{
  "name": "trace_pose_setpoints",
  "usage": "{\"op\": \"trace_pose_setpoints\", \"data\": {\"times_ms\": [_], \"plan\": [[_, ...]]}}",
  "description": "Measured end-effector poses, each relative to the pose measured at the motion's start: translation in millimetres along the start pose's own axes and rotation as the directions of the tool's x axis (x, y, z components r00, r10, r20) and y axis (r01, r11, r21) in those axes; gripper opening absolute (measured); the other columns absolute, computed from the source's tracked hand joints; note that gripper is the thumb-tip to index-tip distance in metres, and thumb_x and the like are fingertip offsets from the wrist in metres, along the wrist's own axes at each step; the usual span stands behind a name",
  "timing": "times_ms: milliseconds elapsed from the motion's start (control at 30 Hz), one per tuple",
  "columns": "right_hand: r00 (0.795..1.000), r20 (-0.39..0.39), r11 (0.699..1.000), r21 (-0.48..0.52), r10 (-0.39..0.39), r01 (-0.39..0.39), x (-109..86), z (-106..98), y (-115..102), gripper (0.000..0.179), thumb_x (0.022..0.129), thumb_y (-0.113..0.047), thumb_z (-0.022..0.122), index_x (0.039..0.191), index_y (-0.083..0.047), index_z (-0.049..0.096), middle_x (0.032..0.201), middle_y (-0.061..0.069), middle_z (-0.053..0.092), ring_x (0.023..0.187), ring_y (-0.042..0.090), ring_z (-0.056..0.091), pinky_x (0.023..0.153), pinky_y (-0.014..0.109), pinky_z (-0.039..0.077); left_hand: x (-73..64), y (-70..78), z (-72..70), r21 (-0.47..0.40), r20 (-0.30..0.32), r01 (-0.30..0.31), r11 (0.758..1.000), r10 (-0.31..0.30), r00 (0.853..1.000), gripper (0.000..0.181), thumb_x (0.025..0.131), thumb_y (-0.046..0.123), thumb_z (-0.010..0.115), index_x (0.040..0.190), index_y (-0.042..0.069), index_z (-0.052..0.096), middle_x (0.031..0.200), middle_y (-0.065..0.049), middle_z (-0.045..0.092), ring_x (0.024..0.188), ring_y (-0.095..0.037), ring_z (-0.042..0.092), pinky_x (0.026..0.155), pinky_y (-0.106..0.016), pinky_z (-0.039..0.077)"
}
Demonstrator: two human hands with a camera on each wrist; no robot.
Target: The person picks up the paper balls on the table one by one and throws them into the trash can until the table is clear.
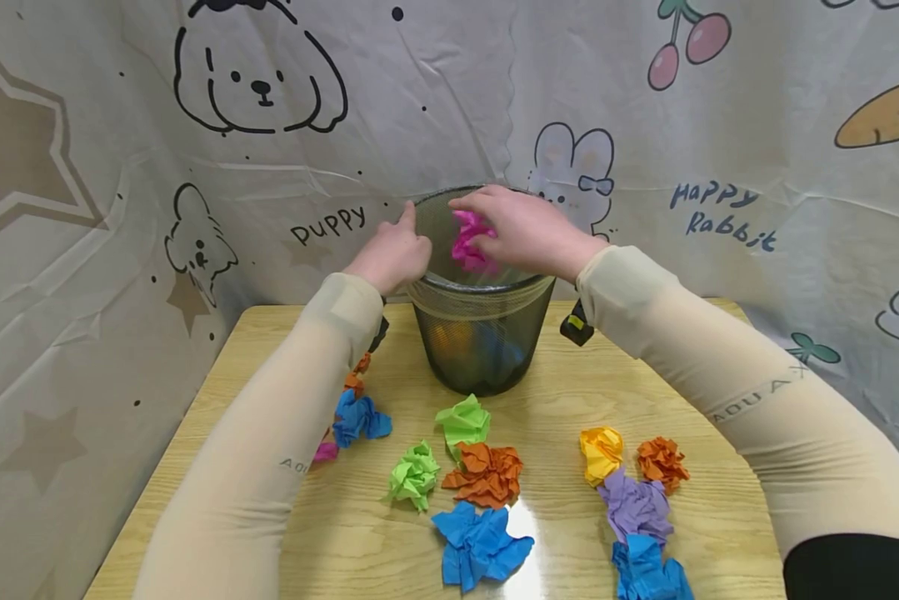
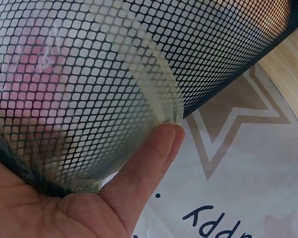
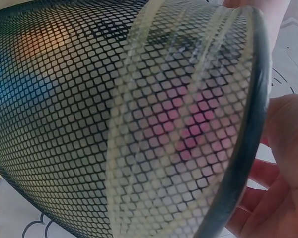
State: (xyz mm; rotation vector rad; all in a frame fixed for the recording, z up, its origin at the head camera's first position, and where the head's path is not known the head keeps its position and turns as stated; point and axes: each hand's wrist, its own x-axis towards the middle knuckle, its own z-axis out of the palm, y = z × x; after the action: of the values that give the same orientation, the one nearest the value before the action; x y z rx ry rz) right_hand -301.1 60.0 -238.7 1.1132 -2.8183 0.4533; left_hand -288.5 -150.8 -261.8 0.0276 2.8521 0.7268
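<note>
A black mesh wastebasket [image 1: 486, 333] with a clear bag folded over its rim stands at the back of the table. My left hand [image 1: 394, 250] holds the rim's left side, fingers [image 2: 144, 173] along the outside over the bag's edge. Above the mouth is my right hand [image 1: 527, 225], its fingers and thumb spread apart. Just beneath them a crumpled pink paper ball [image 1: 471, 242] sits within the mouth, its lower edge blurred. Through the mesh in the right wrist view, the pink paper lies past the fingers, toward the basket's bottom. Orange and blue paper shows low inside.
Crumpled paper balls lie on the wooden table [image 1: 554, 383]: green [image 1: 413, 475], orange [image 1: 486, 475] and blue [image 1: 481, 546] in the middle. Yellow [image 1: 601, 454], purple [image 1: 636, 504] and more lie right. Others lie beside the left forearm. A printed curtain [image 1: 434, 100] hangs behind.
</note>
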Motion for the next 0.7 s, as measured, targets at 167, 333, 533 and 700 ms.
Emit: {"op": "trace_pose_setpoints", "data": {"times_ms": [167,333,533,700], "plan": [[1.000,0.003,1.000,-0.014,-0.003,0.003,-1.3,0,3,0.059,0.102,-0.023,0.063,0.157,-0.014,0.044,0.157,0.009,0.044,0.141,0.027,0.044,0.113,0.046,0.037,0.3,0.4,0.4,0.009,0.001,0.002,1.000,-0.002,1.000,0.072,0.105,0.031,0.024,0.162,0.017,-0.018,0.166,-0.031,0.006,0.148,-0.040,0.026,0.113,-0.052,0.032],[1.000,0.001,1.000,-0.015,0.004,-0.004,-9.1,-3,7,0.059,0.103,-0.026,0.062,0.157,-0.013,0.044,0.158,0.008,0.044,0.143,0.028,0.042,0.113,0.048,0.036,0.8,0.5,0.0,0.011,0.000,0.000,1.000,0.000,1.000,0.072,0.105,0.030,0.024,0.162,0.016,-0.018,0.166,-0.031,0.007,0.150,-0.039,0.022,0.113,-0.051,0.031],[1.000,-0.014,0.999,-0.054,-0.010,0.010,-22.3,-10,9,0.062,0.101,-0.029,0.064,0.157,-0.013,0.043,0.157,0.011,0.045,0.141,0.032,0.044,0.112,0.049,0.037,0.3,-0.2,0.1,0.000,-0.003,-0.006,1.000,0.006,1.000,0.072,0.105,0.030,0.024,0.162,0.017,-0.019,0.166,-0.030,0.007,0.149,-0.037,0.025,0.112,-0.050,0.032],[0.998,-0.047,0.996,-0.081,-0.051,0.047,-39.5,-16,8,0.063,0.101,-0.032,0.065,0.157,-0.014,0.044,0.157,0.010,0.045,0.141,0.033,0.043,0.114,0.050,0.035,-0.3,-0.7,-0.1,-0.009,-0.004,-0.015,1.000,0.015,1.000,0.072,0.105,0.029,0.024,0.161,0.017,-0.019,0.166,-0.031,0.006,0.143,-0.037,0.031,0.111,-0.049,0.032]]}}
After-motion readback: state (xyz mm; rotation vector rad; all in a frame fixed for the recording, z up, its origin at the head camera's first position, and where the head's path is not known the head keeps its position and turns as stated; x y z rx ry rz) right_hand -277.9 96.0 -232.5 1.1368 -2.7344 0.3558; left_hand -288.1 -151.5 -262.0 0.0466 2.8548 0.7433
